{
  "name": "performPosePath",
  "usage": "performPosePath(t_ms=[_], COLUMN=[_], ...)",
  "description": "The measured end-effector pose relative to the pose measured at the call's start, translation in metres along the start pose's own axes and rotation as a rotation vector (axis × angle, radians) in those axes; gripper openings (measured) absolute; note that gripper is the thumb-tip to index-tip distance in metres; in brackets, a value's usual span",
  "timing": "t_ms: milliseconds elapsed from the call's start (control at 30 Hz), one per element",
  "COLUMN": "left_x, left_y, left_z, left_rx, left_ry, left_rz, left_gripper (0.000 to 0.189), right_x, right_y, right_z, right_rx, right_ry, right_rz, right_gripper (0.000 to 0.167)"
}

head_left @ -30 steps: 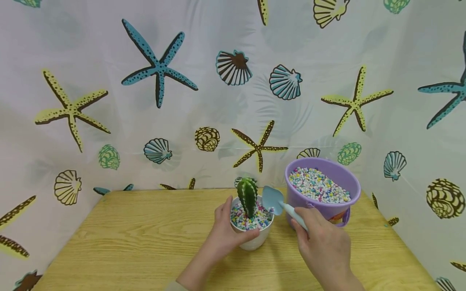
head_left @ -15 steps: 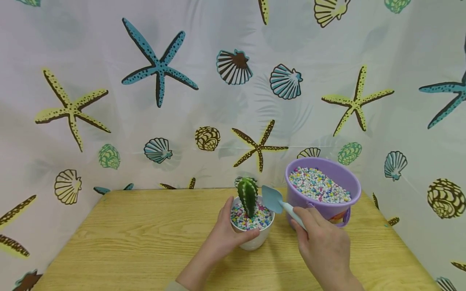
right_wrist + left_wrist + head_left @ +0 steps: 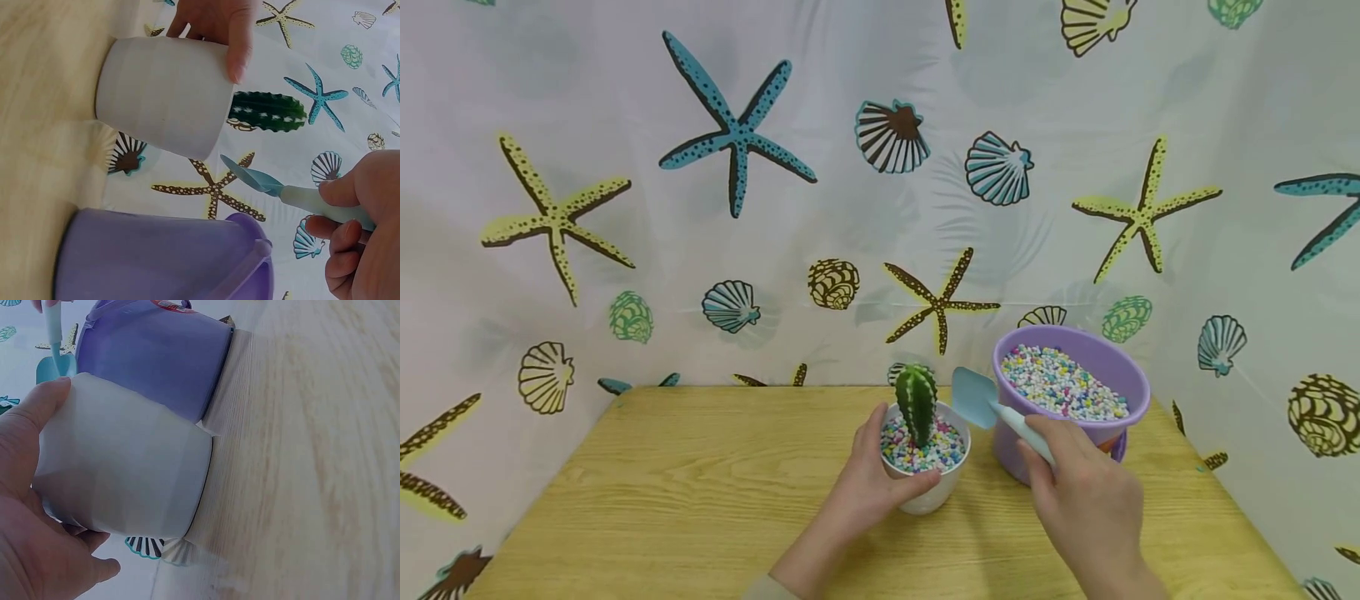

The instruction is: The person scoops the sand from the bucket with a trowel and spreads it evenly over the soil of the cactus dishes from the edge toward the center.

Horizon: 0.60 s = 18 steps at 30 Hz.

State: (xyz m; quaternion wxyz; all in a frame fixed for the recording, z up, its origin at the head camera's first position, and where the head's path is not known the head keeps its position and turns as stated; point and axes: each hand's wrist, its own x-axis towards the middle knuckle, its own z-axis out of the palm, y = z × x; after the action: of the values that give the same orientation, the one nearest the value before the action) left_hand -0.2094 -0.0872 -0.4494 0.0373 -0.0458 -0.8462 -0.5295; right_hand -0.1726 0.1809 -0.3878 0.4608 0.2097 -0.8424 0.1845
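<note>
A green cactus (image 3: 917, 405) stands in a white pot (image 3: 928, 500) filled around it with small multicoloured pebbles (image 3: 951, 450). My left hand (image 3: 868, 483) grips the pot from its left side, thumb across the front near the rim. In my right hand (image 3: 1086, 483) is the handle of a light blue toy shovel (image 3: 974, 397). Its blade hovers by the pot's right rim, between pot and bucket, and looks bare. The right wrist view shows fingers curled round the handle and the blade (image 3: 253, 178) apart from the pot (image 3: 165, 94).
A purple bucket (image 3: 1011, 454) holding a heap of similar pebbles (image 3: 1060, 383) stands right of the pot, partly behind my right hand. Both stand on a wooden table (image 3: 700, 483). A curtain (image 3: 820, 200) printed with starfish and shells hangs behind and at the sides.
The pebbles seen at the shovel's blade a second ago are gone from it. The shovel and right hand have moved slightly right, away from the pot. My left hand keeps its grip.
</note>
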Motion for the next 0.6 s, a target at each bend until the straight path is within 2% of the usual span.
performPosePath(t_ms=[233,367,500,600], left_x=[0.0,0.002,0.002,0.001], left_y=[0.002,0.001,0.001,0.001], left_z=[-0.001,-0.001,0.0,0.001], left_rx=[0.014,-0.003,-0.015,-0.003], left_ry=[-0.014,-0.03,-0.044,-0.039], left_rz=[-0.016,-0.012,-0.013,-0.017], left_gripper=[0.129,0.129,0.129,0.128], right_x=[0.013,0.019,0.026,0.031], right_y=[0.006,0.012,0.02,0.025], right_z=[-0.012,-0.021,-0.031,-0.039], right_rx=[0.004,0.001,0.029,0.051], right_ry=[0.017,0.019,-0.007,-0.051], right_rz=[-0.008,0.017,0.074,0.148], right_gripper=[0.033,0.031,0.031,0.031])
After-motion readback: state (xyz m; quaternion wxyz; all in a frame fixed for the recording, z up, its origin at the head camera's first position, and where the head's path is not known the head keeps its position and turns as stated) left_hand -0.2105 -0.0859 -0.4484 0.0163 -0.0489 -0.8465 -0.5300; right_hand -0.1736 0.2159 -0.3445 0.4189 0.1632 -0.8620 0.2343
